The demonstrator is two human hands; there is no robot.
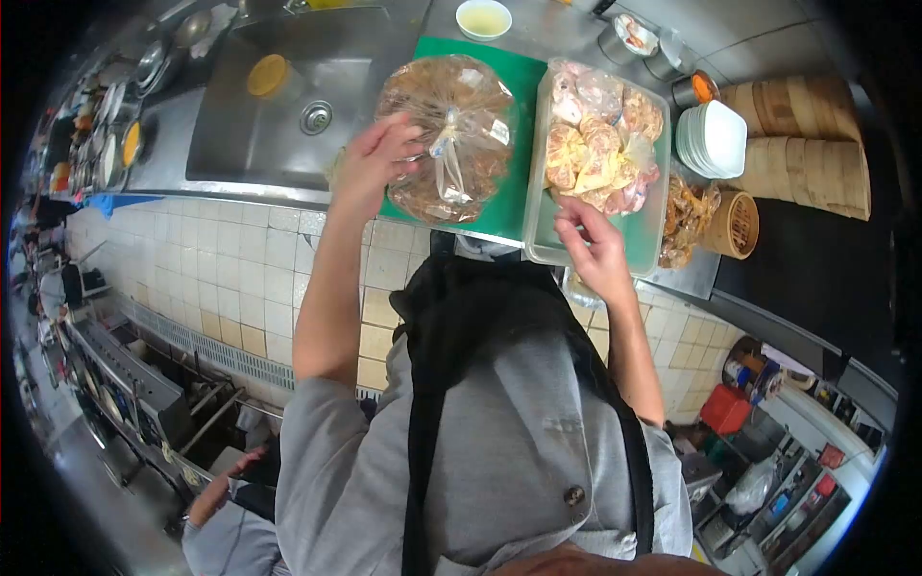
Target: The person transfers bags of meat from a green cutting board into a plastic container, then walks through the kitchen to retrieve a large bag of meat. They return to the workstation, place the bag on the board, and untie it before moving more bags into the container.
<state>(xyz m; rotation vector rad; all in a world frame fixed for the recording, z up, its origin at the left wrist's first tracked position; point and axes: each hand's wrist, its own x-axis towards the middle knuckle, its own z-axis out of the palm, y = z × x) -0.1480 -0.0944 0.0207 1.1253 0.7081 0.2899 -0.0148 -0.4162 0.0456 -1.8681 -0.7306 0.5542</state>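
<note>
A large clear plastic bag (480, 178) filled with brown food lies on a green cutting board (529, 77), its top gathered and tied in the middle. My left hand (379, 158) rests over the bag's left side, fingers stretched out and slightly apart. To the right stands a translucent plastic tub (534, 206) containing several small bags of pale, yellowish meat (591, 144). Over the tub's near part is my right hand (595, 248), its fingers loosely bent, with fingertips close to the nearest small bag and a gap between thumb and forefinger.
On the left is a steel sink (279, 134) with a yellow round container (269, 75). Beyond the board sits a white bowl (483, 19). Stacked white dishes (713, 139), a bamboo steamer (735, 226) and more bagged food (684, 216) flank the tub. Another person's arm (219, 490) shows behind, lower left.
</note>
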